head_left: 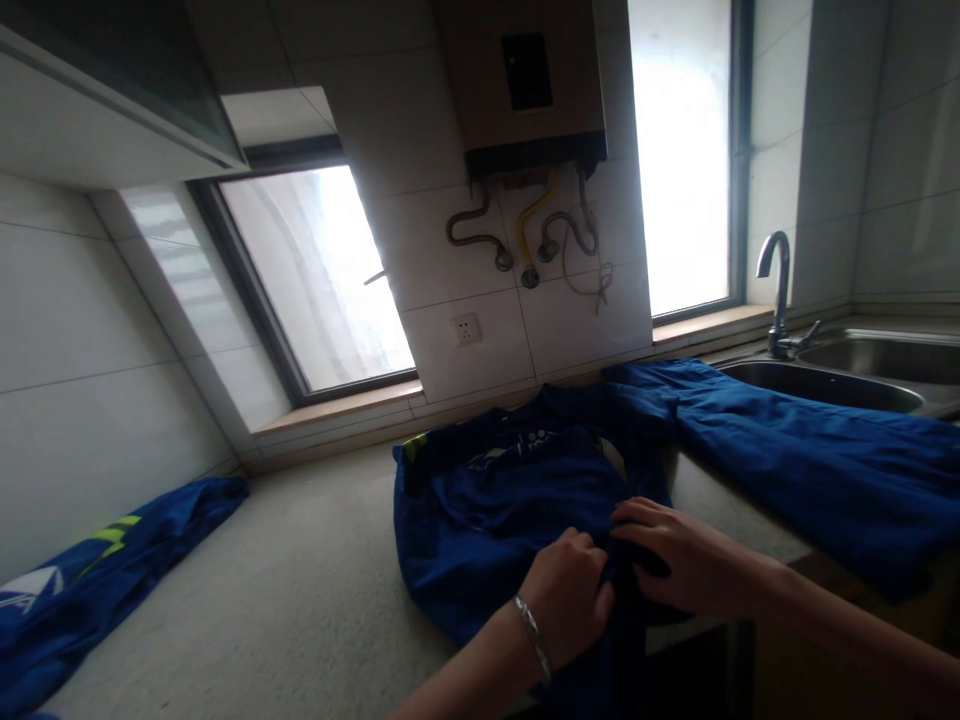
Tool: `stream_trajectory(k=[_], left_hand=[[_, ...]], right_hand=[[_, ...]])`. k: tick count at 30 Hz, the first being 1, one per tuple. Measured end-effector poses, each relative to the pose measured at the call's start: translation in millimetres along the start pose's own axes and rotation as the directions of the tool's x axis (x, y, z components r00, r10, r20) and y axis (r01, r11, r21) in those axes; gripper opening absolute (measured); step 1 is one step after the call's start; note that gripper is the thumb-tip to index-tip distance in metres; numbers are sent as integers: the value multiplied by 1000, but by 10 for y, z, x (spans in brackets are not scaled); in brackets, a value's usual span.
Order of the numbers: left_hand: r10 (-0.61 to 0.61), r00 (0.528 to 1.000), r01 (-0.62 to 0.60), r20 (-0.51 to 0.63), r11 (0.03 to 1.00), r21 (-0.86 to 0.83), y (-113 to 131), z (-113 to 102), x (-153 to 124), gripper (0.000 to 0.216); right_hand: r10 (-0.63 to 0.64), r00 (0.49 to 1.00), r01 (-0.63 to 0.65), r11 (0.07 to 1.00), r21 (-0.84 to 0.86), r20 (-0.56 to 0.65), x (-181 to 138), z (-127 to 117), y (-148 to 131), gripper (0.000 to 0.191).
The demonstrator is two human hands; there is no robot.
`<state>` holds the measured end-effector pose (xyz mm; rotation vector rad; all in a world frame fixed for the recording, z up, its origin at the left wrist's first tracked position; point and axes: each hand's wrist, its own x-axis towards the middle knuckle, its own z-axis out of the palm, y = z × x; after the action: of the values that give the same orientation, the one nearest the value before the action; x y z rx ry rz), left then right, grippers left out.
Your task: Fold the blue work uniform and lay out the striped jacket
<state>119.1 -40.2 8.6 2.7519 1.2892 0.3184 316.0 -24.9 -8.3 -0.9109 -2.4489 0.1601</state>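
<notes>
A blue work jacket (510,490) with white print and a yellow-green stripe lies spread on the countertop, its near part hanging over the front edge. My left hand (566,590), with a silver bracelet at the wrist, is closed on the jacket's near right part. Beside it, my right hand (667,555) has its fingers bent and pinching the same cloth. The two hands are close together at the counter's edge. What lies under the fingertips is hidden, and the cloth there is dark.
Another blue garment (810,450) stretches along the counter by the sink (885,360) and faucet (780,290). A folded blue garment (112,570) lies at the left on the pale countertop (300,580). A water heater (529,80) with pipes hangs between two windows.
</notes>
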Motion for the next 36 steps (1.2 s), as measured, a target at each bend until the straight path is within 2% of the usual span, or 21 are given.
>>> stream_trajectory(k=[2, 5, 8, 10, 14, 19, 21, 24, 27, 31, 36], left_hand=[[-35, 997, 31, -72, 998, -46, -42, 3, -35, 16], [-77, 973, 52, -219, 992, -116, -129, -64, -99, 22], [-53, 942, 5, -331, 990, -143, -174, -158, -188, 24], [-4, 925, -47, -379, 991, -127, -171, -195, -240, 22], [93, 889, -111, -449, 994, -13, -124, -180, -290, 20], [290, 819, -192, -496, 952, 240, -93, -109, -319, 25], [356, 783, -215, -510, 924, 316, -102, -95, -339, 25], [430, 747, -250, -507, 888, 386, -128, -88, -366, 24], [460, 738, -284, -493, 876, 391, -151, -70, -374, 21], [429, 747, -270, -508, 894, 357, -159, -28, -366, 22], [453, 766, -324, -457, 885, 334, -187, 19, -359, 25]], right_hand=[[1, 998, -8, 994, -105, -69, -37, 57, -41, 50], [100, 981, -128, 977, -169, -166, -124, 127, -28, 69], [204, 962, -235, 956, -175, -179, -207, 157, 47, 59], [166, 966, -206, 957, -205, -197, -224, 142, 68, 51], [-11, 941, -109, 936, -334, -339, -134, 39, -61, 52], [-175, 930, 42, 924, -379, -323, 68, -16, -280, 44], [-179, 928, 60, 937, -346, -326, 120, 13, -308, 37], [-118, 915, 15, 965, -260, -385, 150, 56, -311, 20], [-131, 900, 32, 971, -237, -415, 145, 89, -288, 20], [-332, 892, 239, 923, -301, -308, 128, 188, -228, 26], [-327, 908, 243, 920, -309, -261, 130, 351, -196, 25]])
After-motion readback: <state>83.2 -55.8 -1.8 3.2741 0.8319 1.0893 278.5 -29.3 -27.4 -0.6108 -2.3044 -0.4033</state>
